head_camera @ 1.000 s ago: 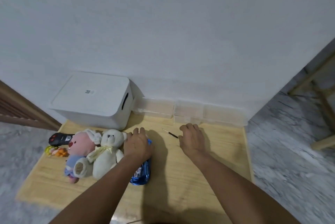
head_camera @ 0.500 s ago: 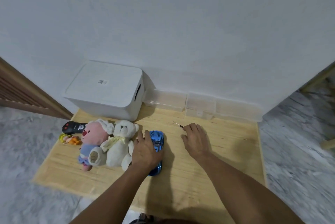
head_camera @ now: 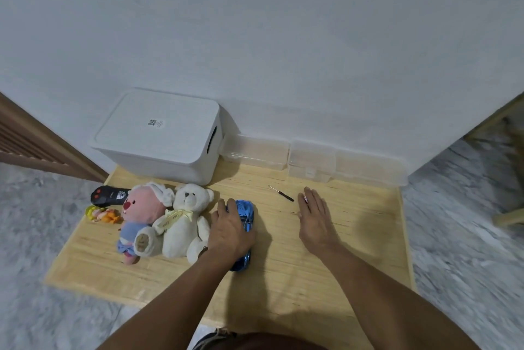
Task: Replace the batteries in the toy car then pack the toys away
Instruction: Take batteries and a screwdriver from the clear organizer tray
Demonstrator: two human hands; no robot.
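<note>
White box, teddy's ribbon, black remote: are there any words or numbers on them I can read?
Square-lidded white plastic storage box: a small sticker with a square code and tiny print, too small to read.
Pale yellow ribbon on the white teddy bear: lettering, too blurred to read.
Black remote control: a white mark, unreadable.
No text can be quoted.

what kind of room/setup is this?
Likely a home room, not a lab: a low wooden table against a plain white wall on marble-look floor, with plush toys and a lidded white storage box on it.
</note>
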